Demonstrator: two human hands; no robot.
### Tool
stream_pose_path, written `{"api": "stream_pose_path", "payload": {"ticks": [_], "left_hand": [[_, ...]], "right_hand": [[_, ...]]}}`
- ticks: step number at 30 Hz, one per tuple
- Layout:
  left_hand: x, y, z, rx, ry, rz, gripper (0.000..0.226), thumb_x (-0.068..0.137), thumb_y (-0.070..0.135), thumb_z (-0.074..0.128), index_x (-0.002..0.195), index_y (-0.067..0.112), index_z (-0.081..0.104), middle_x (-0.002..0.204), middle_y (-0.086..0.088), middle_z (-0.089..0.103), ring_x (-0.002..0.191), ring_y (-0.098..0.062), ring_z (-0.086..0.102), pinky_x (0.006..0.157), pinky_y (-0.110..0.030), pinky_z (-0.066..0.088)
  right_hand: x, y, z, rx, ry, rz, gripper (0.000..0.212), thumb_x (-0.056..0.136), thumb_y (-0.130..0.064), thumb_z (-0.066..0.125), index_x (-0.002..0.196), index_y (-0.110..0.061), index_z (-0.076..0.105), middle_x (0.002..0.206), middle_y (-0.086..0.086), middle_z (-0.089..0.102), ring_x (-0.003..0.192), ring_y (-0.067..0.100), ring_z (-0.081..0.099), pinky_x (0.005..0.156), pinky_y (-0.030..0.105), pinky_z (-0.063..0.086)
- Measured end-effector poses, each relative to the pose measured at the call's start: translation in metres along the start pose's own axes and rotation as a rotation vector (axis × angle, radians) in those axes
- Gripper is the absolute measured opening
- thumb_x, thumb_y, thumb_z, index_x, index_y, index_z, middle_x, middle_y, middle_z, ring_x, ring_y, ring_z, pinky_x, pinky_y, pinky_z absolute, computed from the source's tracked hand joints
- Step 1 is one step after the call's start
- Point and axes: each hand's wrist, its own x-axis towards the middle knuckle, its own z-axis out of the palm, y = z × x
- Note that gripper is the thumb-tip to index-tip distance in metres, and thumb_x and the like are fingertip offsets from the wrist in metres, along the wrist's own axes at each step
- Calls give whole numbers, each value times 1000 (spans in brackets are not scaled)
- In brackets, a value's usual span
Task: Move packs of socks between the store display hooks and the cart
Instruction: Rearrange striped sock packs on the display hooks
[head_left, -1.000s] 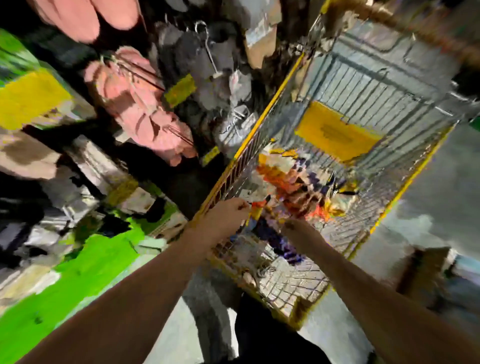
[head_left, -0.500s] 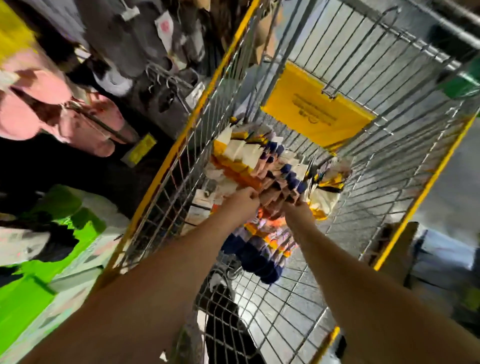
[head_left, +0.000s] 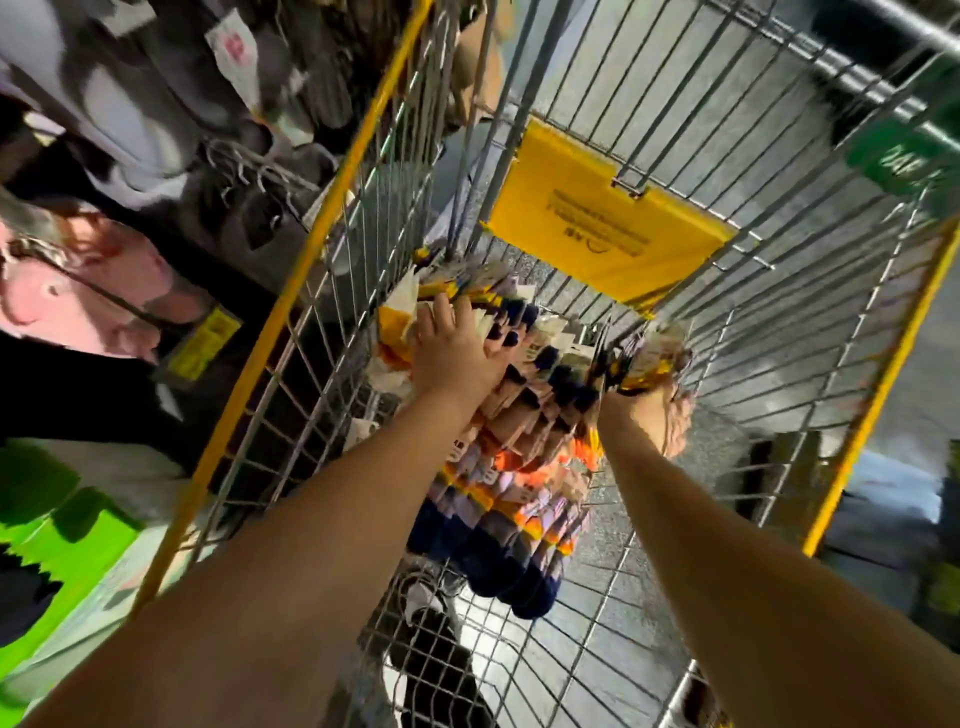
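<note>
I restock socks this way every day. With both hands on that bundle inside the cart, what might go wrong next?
The sock packs form one long bundle; the left hand only presses on top, so packs may slide out. The right hand grips one end near the cart wires, where hangers could snag.

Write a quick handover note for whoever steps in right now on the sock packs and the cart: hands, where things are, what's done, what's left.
Left hand: fingers laid over the top of the sock pack bundle, inside the cart.
Right hand: grips the bundle's right side from below, at the yellow-topped packs.
Things: the whole bundle of orange, white and navy packs hangs between both hands, within the wire basket. The display hooks are to the left, outside the cart, carrying grey items.
Done: bundle gathered in both hands.
Left: whether it is going in or coming out cannot be told from this view; finish that move, then carry on with the other packs.
</note>
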Motion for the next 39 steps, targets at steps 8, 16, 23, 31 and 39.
{"api": "stream_pose_path", "payload": {"ticks": [8, 16, 23, 31, 39], "left_hand": [[40, -5, 15, 145, -113, -72, 97, 88, 70, 53, 159, 21, 9, 167, -15, 4, 152, -43, 5, 122, -56, 10], [64, -12, 2, 169, 40, -124, 82, 89, 38, 66, 155, 16, 23, 165, -16, 12, 151, -37, 15, 116, -55, 27], [75, -23, 1, -71, 34, -317, 66, 86, 17, 69, 144, 9, 38, 133, -19, 57, 124, -37, 52, 103, -45, 46], [63, -30, -14, -36, 90, -233, 18, 95, 12, 57, 112, 9, 63, 110, -16, 69, 105, -38, 64, 73, -39, 43], [27, -8, -41, -169, 119, -157, 28, 100, 30, 55, 111, 5, 61, 111, -18, 67, 104, -39, 62, 71, -35, 38]], "right_hand": [[30, 7, 17, -16, 38, 52, 68, 89, -22, 61, 150, -17, 30, 148, 18, 41, 139, 37, 37, 112, 47, 34], [36, 10, 21, 70, 72, 16, 52, 75, -8, 53, 121, -26, 38, 117, 8, 58, 108, 31, 57, 97, 49, 49], [38, 4, 21, 53, 5, 141, 46, 88, -20, 61, 131, -4, 54, 117, 15, 65, 101, 34, 63, 85, 40, 52], [68, 27, 43, 76, -31, 162, 40, 87, -27, 51, 118, -6, 66, 113, 13, 63, 94, 25, 65, 80, 41, 60], [25, 0, 18, 126, -48, 140, 42, 99, -18, 50, 135, 2, 43, 131, 20, 44, 108, 25, 49, 86, 25, 44]]}}
